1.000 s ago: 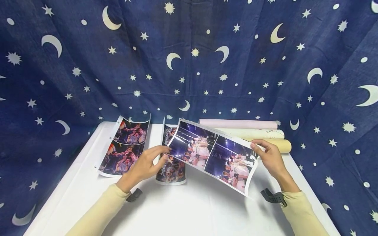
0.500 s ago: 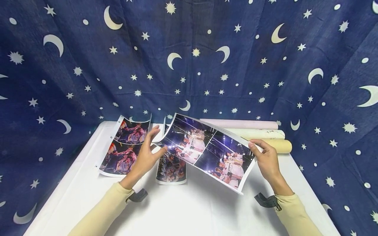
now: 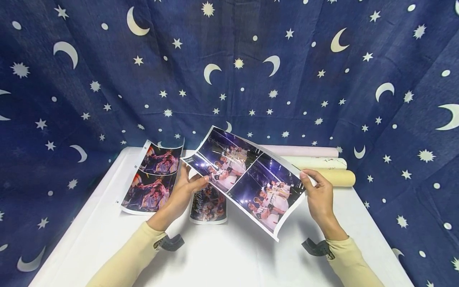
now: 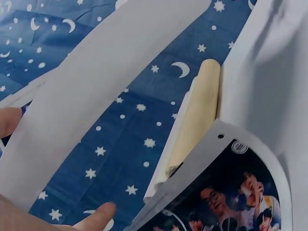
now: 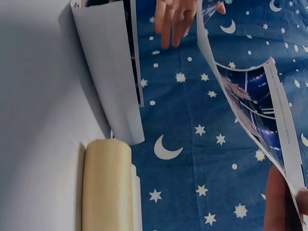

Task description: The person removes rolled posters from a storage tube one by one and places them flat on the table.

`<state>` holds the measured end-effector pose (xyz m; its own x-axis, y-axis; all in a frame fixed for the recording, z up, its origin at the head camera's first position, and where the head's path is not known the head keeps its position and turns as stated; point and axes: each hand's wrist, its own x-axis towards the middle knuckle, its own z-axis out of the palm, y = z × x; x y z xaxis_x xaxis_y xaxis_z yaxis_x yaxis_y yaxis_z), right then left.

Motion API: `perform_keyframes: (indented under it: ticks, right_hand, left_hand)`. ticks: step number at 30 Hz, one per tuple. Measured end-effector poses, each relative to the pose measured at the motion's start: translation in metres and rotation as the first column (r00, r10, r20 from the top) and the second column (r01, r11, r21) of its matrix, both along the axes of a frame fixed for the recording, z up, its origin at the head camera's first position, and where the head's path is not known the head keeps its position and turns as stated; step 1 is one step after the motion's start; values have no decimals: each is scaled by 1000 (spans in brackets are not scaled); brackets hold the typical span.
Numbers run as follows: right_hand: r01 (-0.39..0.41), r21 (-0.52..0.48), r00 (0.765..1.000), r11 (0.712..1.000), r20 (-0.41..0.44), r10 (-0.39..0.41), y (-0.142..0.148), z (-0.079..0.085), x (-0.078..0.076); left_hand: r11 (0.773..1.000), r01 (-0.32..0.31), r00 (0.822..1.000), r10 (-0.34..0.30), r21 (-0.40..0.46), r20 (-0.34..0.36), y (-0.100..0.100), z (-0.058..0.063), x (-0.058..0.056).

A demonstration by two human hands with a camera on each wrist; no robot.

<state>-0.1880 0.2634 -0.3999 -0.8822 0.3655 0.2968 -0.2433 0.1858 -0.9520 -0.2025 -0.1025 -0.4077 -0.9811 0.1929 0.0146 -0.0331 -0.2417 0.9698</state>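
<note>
A curved photo print (image 3: 247,179), with two similar group pictures and white margins, is held slantwise above the table. My right hand (image 3: 319,195) pinches its right edge, thumb in front and fingers behind. At the left end, my left hand (image 3: 181,199) has its fingers partly hidden behind the print and its thumb near the lower edge. The left wrist view shows that thumb (image 4: 98,217) apart from the print's white back (image 4: 96,91). In the right wrist view the left hand's fingers (image 5: 174,21) look straight beside the print.
Another print (image 3: 154,183) with two stacked pictures curls up at left. A dark print (image 3: 209,207) lies partly under the held one. Pink (image 3: 305,150), floral white (image 3: 319,163) and yellow (image 3: 342,178) rolls lie at back right on the white table (image 3: 229,259), before a starry curtain (image 3: 229,40).
The left hand's fingers have spread and slid behind the print's left end. The print's left end has risen, and its right end has moved left and slightly down with the right hand.
</note>
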Motion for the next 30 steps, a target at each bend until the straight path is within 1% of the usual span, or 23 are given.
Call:
perform_keyframes:
  ticks: [3,6,9,11,14,16,19,21,22,24,26,28,30]
  right_hand:
    - [-10,-29,1000,1000,-19,9,-4,0,2]
    - [-1,-28,1000,1000,-24,0,-7,-1,3]
    - [2,-27,1000,1000,-19,-3,-10,-1,5]
    - [0,-19,1000,1000,-13,0,-11,-1,7]
    - [-26,-9,1000,1000,-4,26,-12,-1,9]
    - [-62,-15,998,998,1,62,-12,-1,10]
    - [-151,-25,988,988,6,151,-10,-4,10]
    - [-226,-27,974,974,20,226,-8,-6,9]
    - [-256,-11,966,967,30,256,-6,-7,9]
    - [-316,39,947,948,68,313,-3,-10,9]
    - [-371,104,926,923,117,360,-1,-12,9]
    - [-416,181,906,891,166,389,1,-14,8]
    - [-458,230,885,858,205,417,1,-15,8]
  left_hand:
    - [996,87,996,-87,-5,-20,7,0,4]
    - [987,155,988,-155,-35,-8,14,-2,10]
    - [980,194,981,-194,-38,2,20,-4,14]
    - [980,196,981,-196,-23,0,22,-4,15]
    - [986,167,986,-167,4,-15,22,-4,15]
    - [991,131,991,-131,13,-25,21,-3,15]
    - [996,80,996,-78,32,-48,18,-2,15]
    - [999,39,998,-37,36,-52,15,-1,15]
    - [999,21,998,-19,37,-54,14,0,14]
    - [999,-13,999,14,35,-45,12,0,14]
    - [999,-36,999,37,24,-26,10,1,13]
    - [999,-46,999,46,9,-3,8,2,13]
    - [999,-38,999,38,-8,9,6,2,13]
